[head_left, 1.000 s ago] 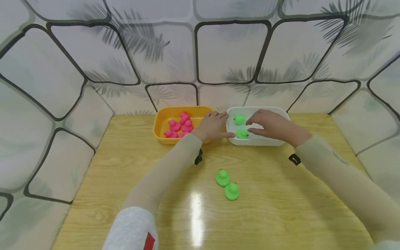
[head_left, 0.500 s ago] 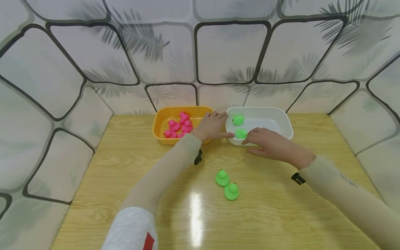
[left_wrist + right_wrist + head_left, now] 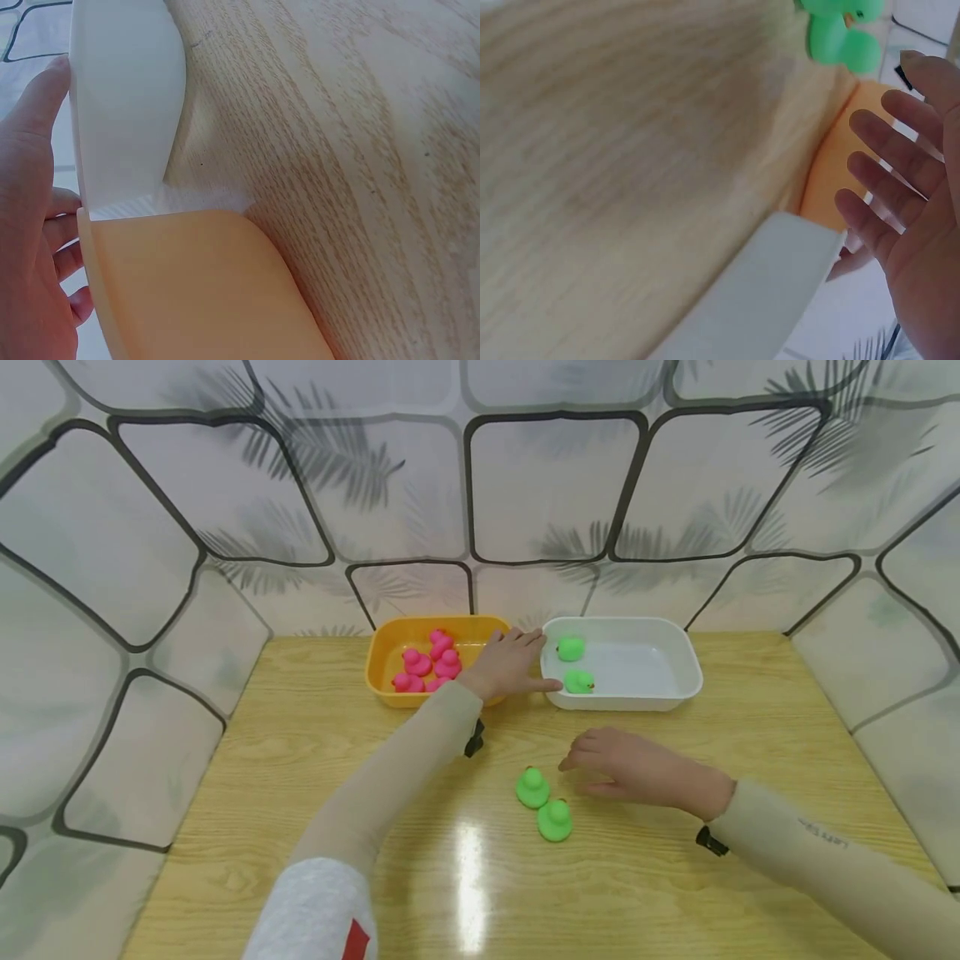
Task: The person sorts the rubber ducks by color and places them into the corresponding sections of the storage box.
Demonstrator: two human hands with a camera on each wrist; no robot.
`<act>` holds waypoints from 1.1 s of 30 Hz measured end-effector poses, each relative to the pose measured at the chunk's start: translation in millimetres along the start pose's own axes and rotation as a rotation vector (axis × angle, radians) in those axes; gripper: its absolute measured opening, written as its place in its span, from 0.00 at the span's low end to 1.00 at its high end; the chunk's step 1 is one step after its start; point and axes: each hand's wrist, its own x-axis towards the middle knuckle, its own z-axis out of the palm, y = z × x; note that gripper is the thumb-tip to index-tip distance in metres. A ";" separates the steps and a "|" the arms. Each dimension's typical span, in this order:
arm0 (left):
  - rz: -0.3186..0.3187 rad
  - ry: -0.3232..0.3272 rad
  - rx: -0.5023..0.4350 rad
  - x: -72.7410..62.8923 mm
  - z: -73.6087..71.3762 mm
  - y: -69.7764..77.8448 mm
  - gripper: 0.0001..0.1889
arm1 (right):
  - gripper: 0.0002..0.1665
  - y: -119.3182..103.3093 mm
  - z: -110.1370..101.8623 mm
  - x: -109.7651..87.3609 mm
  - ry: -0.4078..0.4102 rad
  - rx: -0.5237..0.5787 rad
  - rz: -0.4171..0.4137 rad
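My left hand (image 3: pixel 506 665) lies over the neighbouring ends of the orange tray (image 3: pixel 382 693) and the white tray (image 3: pixel 637 703), its thumb and fingers spread at their rims. Over the table my right hand (image 3: pixel 637 768) is held with relaxed fingers and an empty palm, as the right wrist view shows. Just left of its fingertips sit two green rubber ducks, one green duck (image 3: pixel 532 788) behind the nearer green duck (image 3: pixel 555 821). Inside the white tray, at its left end, are a green duck (image 3: pixel 571 648) and another green duck (image 3: pixel 578 682). Several pink rubber ducks (image 3: pixel 417 662) lie in the orange tray.
Both trays stand side by side at the back of the wooden table (image 3: pixel 300 777). Behind them rises a patterned backdrop (image 3: pixel 555 485), with similar panels at left and right. A bright reflection shows on the tabletop near the front.
My right hand has come out of the white tray and moved toward the front, down beside the two green ducks on the table. The left hand has stayed put.
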 end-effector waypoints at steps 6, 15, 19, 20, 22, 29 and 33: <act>0.007 0.006 0.001 -1.1 0.3 -0.2 0.52 | 0.17 -11.9 15.9 -2.5 -0.027 0.061 -0.016; 0.009 0.003 0.008 -0.4 1.0 -1.5 0.52 | 0.25 -20.9 34.1 -6.6 -0.053 0.099 -0.025; 0.006 -0.001 0.003 -1.0 0.2 -1.2 0.52 | 0.25 -23.0 35.8 -6.9 -0.055 0.100 -0.030; 0.005 -0.001 0.000 -1.2 0.0 -1.2 0.52 | 0.25 -23.4 36.0 -6.9 -0.059 0.100 -0.030; 0.002 -0.002 -0.004 -1.3 -0.2 -1.4 0.52 | 0.24 -24.1 35.9 -6.8 -0.063 0.099 -0.030; 0.005 -0.002 -0.016 0.5 1.5 -2.9 0.52 | 0.19 -25.2 32.7 -7.2 -0.052 0.087 -0.030; 0.012 -0.006 -0.023 0.4 2.3 -3.0 0.53 | 0.16 -24.7 29.5 -9.8 -0.044 0.094 -0.019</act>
